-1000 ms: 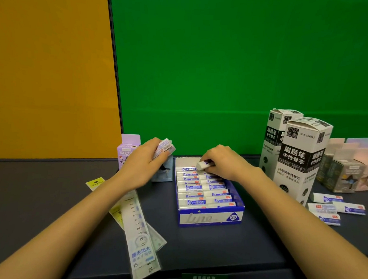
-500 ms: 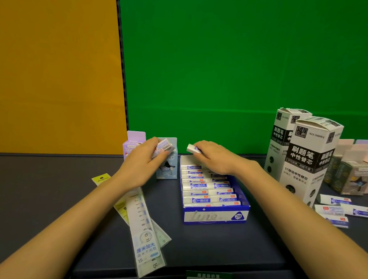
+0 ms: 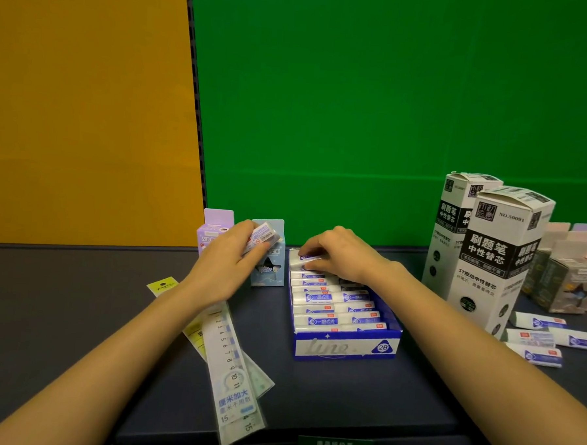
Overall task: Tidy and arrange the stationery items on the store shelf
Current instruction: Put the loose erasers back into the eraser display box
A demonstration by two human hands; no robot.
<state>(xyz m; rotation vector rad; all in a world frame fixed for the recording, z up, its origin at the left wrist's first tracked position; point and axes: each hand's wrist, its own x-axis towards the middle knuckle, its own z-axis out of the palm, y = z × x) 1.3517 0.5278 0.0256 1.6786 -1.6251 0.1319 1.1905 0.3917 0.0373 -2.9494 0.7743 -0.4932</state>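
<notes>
Rulers lie near, under my L wrist, not sorted yet. Box sits just below my R hand. Its fingers pinch an eraser into the back row, to line up w/ the rest. L hand grips a spare eraser, prob. for next.

shelf deck: dark, matt, smooth.
green back panel and orange back panel: flat, matt.
eraser tray: printed cardboard, slight sheen.
erasers inside: printed paper sleeves, smooth white ends.
eraser in left hand: wrap looks glossy.
rulers: clear glossy plastic sleeves, some glare.
tall refill boxes: matt printed card.
pastel boxes: thin card.
</notes>
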